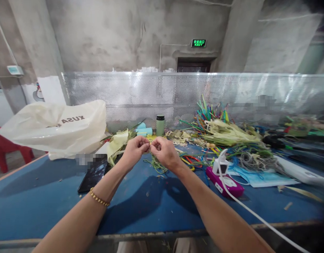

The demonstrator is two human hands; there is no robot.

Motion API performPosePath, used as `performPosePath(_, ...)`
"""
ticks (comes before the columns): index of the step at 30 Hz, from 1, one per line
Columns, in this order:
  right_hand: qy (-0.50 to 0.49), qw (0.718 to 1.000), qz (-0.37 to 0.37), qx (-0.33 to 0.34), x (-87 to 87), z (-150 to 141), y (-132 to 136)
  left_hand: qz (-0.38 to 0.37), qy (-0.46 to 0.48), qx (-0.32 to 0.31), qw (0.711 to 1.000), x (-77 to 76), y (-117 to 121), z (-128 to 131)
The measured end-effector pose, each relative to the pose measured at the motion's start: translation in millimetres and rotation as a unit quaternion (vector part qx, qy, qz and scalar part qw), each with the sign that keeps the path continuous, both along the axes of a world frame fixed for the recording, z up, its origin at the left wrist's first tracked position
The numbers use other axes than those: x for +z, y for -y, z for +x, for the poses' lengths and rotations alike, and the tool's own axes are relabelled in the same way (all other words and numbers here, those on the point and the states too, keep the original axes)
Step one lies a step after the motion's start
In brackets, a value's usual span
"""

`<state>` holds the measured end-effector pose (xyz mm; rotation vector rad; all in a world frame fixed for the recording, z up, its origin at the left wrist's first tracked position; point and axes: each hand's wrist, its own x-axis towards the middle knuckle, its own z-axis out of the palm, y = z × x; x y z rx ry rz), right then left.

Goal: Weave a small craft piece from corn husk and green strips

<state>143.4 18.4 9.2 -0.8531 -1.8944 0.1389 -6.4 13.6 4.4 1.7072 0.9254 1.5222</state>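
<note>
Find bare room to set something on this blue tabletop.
Mostly bare: the tabletop's left front, between white plastic bag and bare left forearm; between forearms, short of thin green strands. Crowded: beyond magenta socket block, pale leafy strips, tangled grey strands.

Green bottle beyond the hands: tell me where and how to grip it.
Grip the green bottle around its body, below the black lid, probably from the right: it stands upright and looks cylindrical, with light-blue items to its left and low, pale scraps to its right.
</note>
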Motion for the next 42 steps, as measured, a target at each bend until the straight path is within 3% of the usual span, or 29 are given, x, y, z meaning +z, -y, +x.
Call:
performPosePath(5, -0.034, 0.993, -0.100, 0.043, -0.3, 3.4, -5.0, 0.012, -0.021, -0.010, 1.000, 2.4, 5.1, 3.5)
performPosePath(10, -0.048, 0.990, -0.120, 0.053, 2.7, 3.1, -4.1, 0.032, -0.045, -0.024, 0.998, 5.0, 7.5, 3.4)
performPosePath(15, -0.070, 0.987, -0.130, 0.068, 3.1, 0.8, -3.3, 0.100, -0.059, 0.031, 0.993, 4.3, 6.7, 3.6)
performPosePath(20, -0.145, 0.955, -0.229, 0.118, 6.9, 0.0, 4.8, 0.177, -0.125, 0.122, 0.969, 4.2, 13.6, 6.4)
performPosePath(24, -0.169, 0.941, -0.259, 0.139, 9.7, 0.1, 9.2, 0.218, -0.179, 0.150, 0.948, 5.1, 16.5, 7.2)
performPosePath(29, -0.162, 0.948, -0.241, 0.128, 7.4, -0.3, 7.9, 0.250, -0.225, 0.174, 0.926, 3.9, 14.6, 6.1)
performPosePath(34, -0.115, 0.979, -0.149, 0.077, 3.7, -0.3, 1.2, 0.231, -0.245, 0.199, 0.920, 2.5, 12.3, 3.9)
performPosePath(39, -0.071, 0.994, -0.079, 0.021, 4.0, 1.6, -1.2, 0.189, -0.221, 0.173, 0.941, 6.7, 12.1, 3.9)
performPosePath(42, -0.062, 0.996, -0.059, 0.017, 4.3, 2.9, -0.7, 0.097, -0.150, 0.100, 0.979, 8.8, 11.3, 2.4)
